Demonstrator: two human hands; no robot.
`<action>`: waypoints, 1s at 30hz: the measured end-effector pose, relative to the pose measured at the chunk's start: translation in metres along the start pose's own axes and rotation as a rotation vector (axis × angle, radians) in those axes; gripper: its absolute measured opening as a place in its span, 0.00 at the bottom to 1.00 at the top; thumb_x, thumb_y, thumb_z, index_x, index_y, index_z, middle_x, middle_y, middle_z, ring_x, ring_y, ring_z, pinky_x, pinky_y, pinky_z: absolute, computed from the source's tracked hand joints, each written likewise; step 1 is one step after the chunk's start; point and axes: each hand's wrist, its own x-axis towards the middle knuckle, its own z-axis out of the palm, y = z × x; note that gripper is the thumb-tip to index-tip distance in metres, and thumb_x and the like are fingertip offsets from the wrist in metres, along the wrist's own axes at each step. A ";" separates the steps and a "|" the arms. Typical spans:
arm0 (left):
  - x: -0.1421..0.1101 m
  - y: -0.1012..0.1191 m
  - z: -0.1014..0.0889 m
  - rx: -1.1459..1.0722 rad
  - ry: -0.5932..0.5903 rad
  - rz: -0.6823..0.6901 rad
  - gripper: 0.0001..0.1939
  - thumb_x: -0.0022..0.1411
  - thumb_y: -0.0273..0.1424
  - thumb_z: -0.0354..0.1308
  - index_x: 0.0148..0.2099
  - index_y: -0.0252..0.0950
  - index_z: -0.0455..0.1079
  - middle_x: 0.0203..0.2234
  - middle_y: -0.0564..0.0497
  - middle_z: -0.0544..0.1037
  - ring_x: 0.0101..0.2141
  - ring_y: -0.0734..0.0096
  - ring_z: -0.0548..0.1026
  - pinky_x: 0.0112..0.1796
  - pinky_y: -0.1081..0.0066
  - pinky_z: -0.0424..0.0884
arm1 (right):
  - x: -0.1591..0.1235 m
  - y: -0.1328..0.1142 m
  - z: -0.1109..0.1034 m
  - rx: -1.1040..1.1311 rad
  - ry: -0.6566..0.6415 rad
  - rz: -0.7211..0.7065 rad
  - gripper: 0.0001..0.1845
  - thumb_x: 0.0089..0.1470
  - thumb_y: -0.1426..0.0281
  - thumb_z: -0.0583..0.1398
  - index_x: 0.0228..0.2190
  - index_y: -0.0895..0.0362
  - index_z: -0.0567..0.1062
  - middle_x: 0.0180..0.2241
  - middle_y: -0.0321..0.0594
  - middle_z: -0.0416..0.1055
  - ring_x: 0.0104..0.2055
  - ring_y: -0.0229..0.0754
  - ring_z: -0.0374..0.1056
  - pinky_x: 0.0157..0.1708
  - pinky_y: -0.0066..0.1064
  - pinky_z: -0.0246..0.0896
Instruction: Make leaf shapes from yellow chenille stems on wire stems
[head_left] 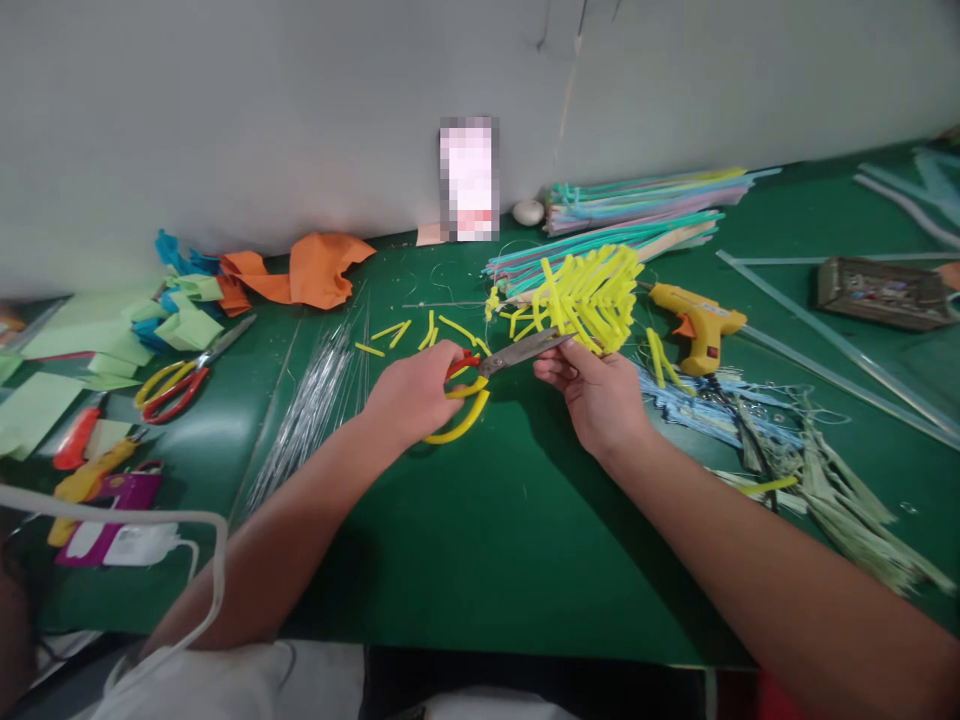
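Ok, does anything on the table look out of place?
Mildly: short yellow pieces lie scattered loose beyond the left hand, and one yellow strip sits by the pale green strands, apart from the other yellow ones.

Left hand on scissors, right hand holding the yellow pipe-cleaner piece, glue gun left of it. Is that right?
No: the head view shows the glue gun right of the yellow pipe-cleaner piece, not left. The left hand has scissors, the right hand that piece.

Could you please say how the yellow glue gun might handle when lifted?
The glue gun is probably rigid, given its moulded look. Lying on its side, it seems unlikely to roll. Its trailing dark cord may tug.
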 end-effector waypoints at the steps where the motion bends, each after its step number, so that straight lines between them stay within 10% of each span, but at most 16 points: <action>1: 0.000 -0.001 0.000 0.008 -0.012 0.005 0.17 0.55 0.32 0.60 0.48 0.40 0.67 0.39 0.48 0.78 0.37 0.61 0.76 0.37 0.66 0.68 | 0.000 0.000 -0.001 -0.009 0.002 -0.002 0.09 0.47 0.66 0.68 0.28 0.59 0.77 0.25 0.38 0.76 0.25 0.35 0.73 0.31 0.28 0.73; 16: 0.001 0.001 0.001 0.391 -0.135 0.095 0.17 0.64 0.43 0.49 0.44 0.36 0.70 0.28 0.44 0.77 0.32 0.57 0.77 0.31 0.65 0.64 | -0.001 0.001 -0.001 -0.096 -0.006 0.001 0.10 0.46 0.65 0.68 0.26 0.59 0.77 0.22 0.37 0.74 0.21 0.33 0.68 0.25 0.26 0.67; 30: 0.007 -0.008 0.008 0.312 -0.180 0.163 0.17 0.66 0.41 0.48 0.41 0.36 0.73 0.29 0.43 0.78 0.30 0.58 0.76 0.28 0.65 0.63 | 0.000 0.002 0.001 -0.144 0.056 0.045 0.10 0.45 0.67 0.68 0.26 0.61 0.77 0.21 0.38 0.74 0.21 0.33 0.68 0.23 0.26 0.66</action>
